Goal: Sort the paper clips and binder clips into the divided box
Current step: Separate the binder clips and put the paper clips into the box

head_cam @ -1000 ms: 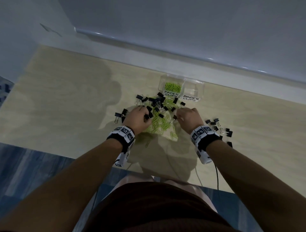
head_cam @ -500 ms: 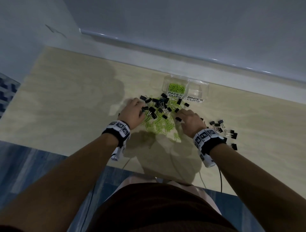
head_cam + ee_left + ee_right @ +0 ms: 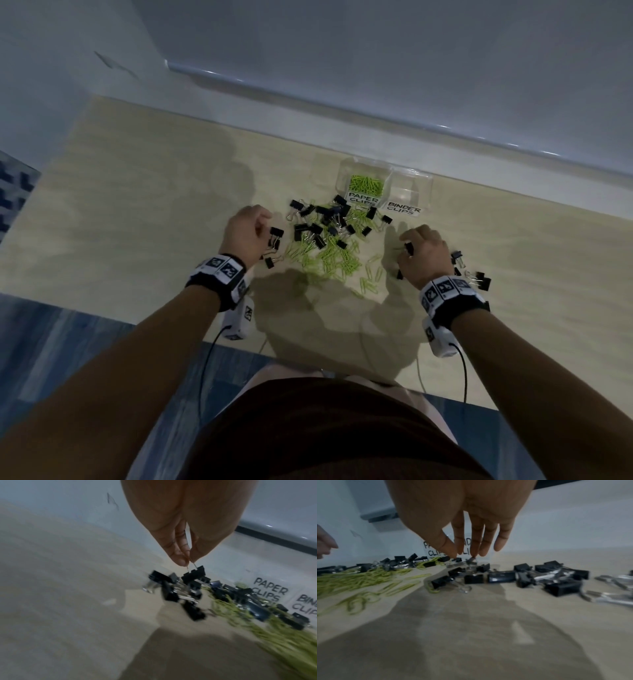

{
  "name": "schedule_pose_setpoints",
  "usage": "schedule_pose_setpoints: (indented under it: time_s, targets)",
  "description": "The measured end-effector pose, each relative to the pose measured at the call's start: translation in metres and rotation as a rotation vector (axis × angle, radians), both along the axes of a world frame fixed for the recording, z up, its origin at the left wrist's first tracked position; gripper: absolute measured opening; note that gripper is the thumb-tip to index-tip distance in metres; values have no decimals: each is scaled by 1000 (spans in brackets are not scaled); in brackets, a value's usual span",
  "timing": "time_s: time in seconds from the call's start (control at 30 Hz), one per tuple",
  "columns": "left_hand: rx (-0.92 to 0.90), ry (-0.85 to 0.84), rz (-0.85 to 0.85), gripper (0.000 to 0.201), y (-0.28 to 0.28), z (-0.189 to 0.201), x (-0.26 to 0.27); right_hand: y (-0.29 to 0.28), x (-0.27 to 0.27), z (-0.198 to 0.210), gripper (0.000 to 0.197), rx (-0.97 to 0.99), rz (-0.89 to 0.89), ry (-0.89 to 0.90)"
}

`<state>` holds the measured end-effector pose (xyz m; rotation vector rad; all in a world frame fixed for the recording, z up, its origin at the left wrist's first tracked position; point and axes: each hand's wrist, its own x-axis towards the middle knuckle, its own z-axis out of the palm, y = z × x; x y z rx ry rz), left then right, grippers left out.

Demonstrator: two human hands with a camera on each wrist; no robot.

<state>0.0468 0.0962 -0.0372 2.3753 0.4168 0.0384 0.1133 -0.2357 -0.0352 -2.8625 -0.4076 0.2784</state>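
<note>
A clear divided box (image 3: 425, 192) stands at the back of the table. Its "PAPER CLIPS" side (image 3: 365, 183) holds green clips; nothing shows in the "BINDER CLIPS" side (image 3: 407, 192). In front lies a mixed pile of black binder clips (image 3: 322, 221) and green paper clips (image 3: 330, 257). Left of the pile, my left hand (image 3: 188, 561) pinches the wire handle of a black binder clip (image 3: 193, 575), which hangs above the table. Right of the pile, my right hand (image 3: 411, 245) has thumb and fingertips closed on a small binder clip (image 3: 407, 247), low over the table.
A separate group of binder clips (image 3: 476, 279) lies on the table behind my right wrist. The wooden table's near edge (image 3: 308, 354) is by my body, with sensor cables (image 3: 205, 363) hanging over it. A wall ledge (image 3: 342, 144) runs behind the box.
Both hands have drawn out of the pile and apart, the left going left and up with a binder clip, the right going right toward the separate group.
</note>
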Motion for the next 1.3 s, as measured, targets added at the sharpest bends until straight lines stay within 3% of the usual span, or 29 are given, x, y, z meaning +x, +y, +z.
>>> schedule_pose_setpoints:
  time_s: [0.17, 0.4, 0.53, 0.7, 0.87, 0.97, 1.07, 1.17, 1.3]
  targets:
    - [202, 48, -159, 26, 14, -1, 5, 56, -4, 7, 26, 10, 147, 67]
    - [181, 181, -386, 29, -35, -2, 36, 106, 0, -2, 32, -71, 132, 227]
    - [204, 240, -385, 26, -46, -4, 44, 108, 2, -5, 27, -68, 125, 273]
    - [111, 174, -329, 12, -41, -4, 40, 99, 1, 0, 24, 93, 72, 211]
    - [120, 6, -215, 11, -17, 2, 25, 64, 0, 10, 20, 330, -193, 72]
    - [160, 3, -175, 11, 1, -5, 15, 32, 3, 8, 19, 267, -289, 75]
    - [237, 17, -237, 13, -3, -8, 5, 13, -1, 5, 22, 45, -204, 90]
    - [188, 56, -354, 23, -25, -7, -7, 16, -12, 7, 27, 46, -55, 8]
    - [220, 242, -582, 53, -56, -20, -23, 40, -24, 11, 59, 109, 85, 283]
